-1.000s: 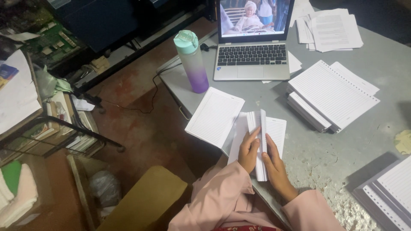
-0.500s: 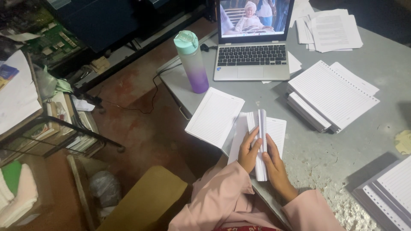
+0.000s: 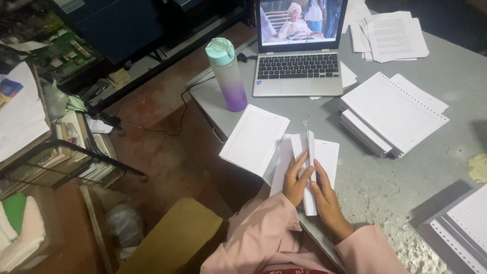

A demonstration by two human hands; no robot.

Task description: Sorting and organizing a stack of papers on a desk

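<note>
A thin bundle of white lined sheets (image 3: 309, 152) stands on its edge on the grey table (image 3: 406, 177), close to the near edge. My left hand (image 3: 294, 180) presses its left face and my right hand (image 3: 327, 198) presses its right face, so both hands clamp it upright. More lined sheets (image 3: 329, 157) lie flat under and beside the bundle. A separate lined sheet stack (image 3: 254, 138) lies just left, overhanging the table edge.
An open laptop (image 3: 299, 48) and a mint-and-purple bottle (image 3: 227, 73) stand at the back. Punched lined paper stacks (image 3: 393, 114) sit right, printed sheets (image 3: 390, 35) behind, more stacks (image 3: 464, 228) at the near right. A tan seat (image 3: 172, 236) and cluttered shelves (image 3: 45, 147) lie left.
My left index finger has shifted slightly along the bundle's top edge. The bundle and both hands stay in the same spot.
</note>
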